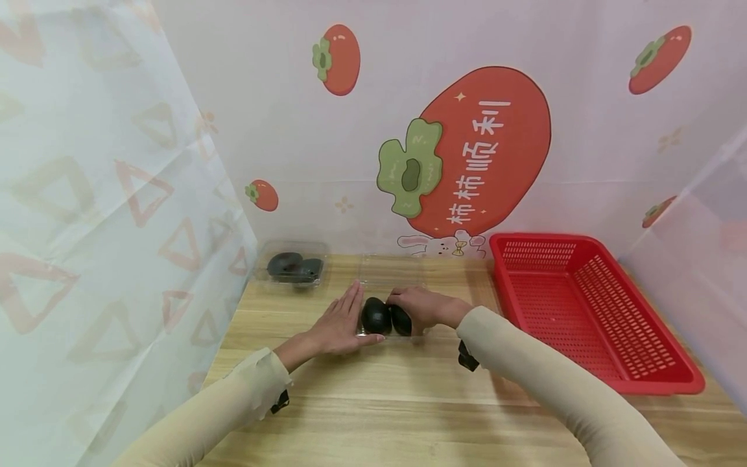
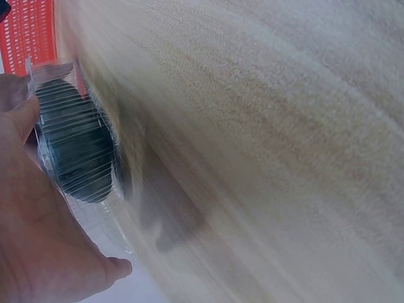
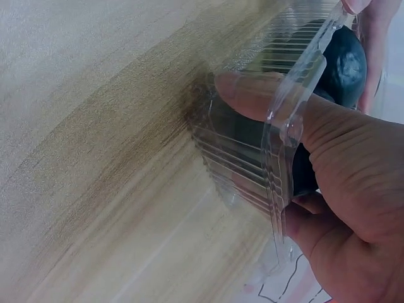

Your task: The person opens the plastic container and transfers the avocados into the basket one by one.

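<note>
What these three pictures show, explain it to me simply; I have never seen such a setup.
No machine here: these are a person's two bare hands. The wide picture comes from a camera worn on the head; the two close ones come from cameras on the left and right wrists.

On the wooden table stands a clear plastic container with two dark oval items in it. The left hand rests against its side; the right hand grips the right-hand dark item.

Farther back on the left is another clear container, also with dark items inside. To the right stands a red basket.
</note>
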A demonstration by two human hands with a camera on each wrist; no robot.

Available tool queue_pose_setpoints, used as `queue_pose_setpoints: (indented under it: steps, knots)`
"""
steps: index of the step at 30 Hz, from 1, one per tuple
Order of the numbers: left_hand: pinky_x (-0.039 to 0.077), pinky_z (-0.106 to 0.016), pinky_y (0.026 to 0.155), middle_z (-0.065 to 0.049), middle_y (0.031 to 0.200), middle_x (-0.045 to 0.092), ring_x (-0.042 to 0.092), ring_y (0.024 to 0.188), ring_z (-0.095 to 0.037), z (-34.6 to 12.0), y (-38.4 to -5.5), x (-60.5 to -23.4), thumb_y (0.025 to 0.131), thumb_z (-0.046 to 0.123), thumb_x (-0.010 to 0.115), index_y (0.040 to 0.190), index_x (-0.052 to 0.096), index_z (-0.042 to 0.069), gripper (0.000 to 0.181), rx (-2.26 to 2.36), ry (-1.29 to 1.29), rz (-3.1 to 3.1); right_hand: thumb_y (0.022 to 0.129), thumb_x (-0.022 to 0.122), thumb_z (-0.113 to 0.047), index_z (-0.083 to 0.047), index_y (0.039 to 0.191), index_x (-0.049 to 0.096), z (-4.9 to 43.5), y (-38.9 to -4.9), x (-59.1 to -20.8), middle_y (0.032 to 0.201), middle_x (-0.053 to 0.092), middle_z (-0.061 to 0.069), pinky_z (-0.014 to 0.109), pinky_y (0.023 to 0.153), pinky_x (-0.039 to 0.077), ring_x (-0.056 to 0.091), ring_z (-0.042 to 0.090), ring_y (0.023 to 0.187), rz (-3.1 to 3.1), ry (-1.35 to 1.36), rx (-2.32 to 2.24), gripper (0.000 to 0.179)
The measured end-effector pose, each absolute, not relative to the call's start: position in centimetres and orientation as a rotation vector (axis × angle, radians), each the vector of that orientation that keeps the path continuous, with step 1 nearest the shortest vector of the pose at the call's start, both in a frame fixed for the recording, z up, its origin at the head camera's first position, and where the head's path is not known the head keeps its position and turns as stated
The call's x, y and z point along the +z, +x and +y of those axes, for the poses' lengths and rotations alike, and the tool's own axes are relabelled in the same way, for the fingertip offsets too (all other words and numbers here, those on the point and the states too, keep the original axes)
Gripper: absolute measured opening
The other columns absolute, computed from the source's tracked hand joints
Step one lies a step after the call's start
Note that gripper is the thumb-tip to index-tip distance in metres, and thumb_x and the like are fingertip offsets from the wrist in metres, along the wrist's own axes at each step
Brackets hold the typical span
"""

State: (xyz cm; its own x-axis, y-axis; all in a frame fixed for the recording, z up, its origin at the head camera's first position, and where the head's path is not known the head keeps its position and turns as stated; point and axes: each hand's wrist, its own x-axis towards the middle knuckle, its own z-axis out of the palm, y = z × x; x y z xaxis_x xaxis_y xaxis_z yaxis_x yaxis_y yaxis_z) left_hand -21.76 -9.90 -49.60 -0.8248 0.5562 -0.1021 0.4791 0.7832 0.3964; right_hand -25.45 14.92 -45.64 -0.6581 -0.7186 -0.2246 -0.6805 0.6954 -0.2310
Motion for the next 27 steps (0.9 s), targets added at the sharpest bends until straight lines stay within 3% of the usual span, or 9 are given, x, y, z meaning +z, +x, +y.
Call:
queue_pose_setpoints:
  steps: [7, 11, 27]
  knots:
    - [0.017, -0.06, 0.129, -0.02, 0.177, -0.005, 0.0, 0.165, -0.031, -9.9, -21.4, -49.1, 0.095, 0.079, 0.054, 0.168, 0.0, -0.001, 0.122, 0.507, 0.826, 2.763, 0.065, 0.105, -0.021, -0.004, 0.137, 0.065, 15.4, -25.5, -45.3, 0.13, 0.067, 0.01, 0.047, 0.109, 0.053, 0.065, 0.026, 0.114, 2.597, -1.112, -0.288, 0.084]
    - [0.018, -0.06, 0.128, -0.021, 0.177, -0.003, 0.003, 0.165, -0.033, -9.9, -21.2, -48.7, 0.096, 0.075, 0.057, 0.168, 0.002, -0.003, 0.119, 0.53, 0.82, 2.765, 0.065, 0.105, -0.023, -0.002, 0.138, 0.064, 15.6, -25.5, -44.8, 0.132, 0.066, 0.011, 0.045, 0.107, 0.055, 0.065, 0.027, 0.115, 2.597, -1.129, -0.309, 0.086]
    - [0.018, -0.059, 0.129, -0.022, 0.177, -0.002, 0.003, 0.164, -0.033, -9.8, -21.3, -48.8, 0.096, 0.075, 0.057, 0.168, 0.002, -0.003, 0.12, 0.527, 0.811, 2.773, 0.066, 0.104, -0.028, 0.002, 0.14, 0.061, 17.0, -25.5, -43.8, 0.133, 0.066, 0.013, 0.047, 0.107, 0.054, 0.064, 0.03, 0.118, 2.63, -1.162, -0.471, 0.091]
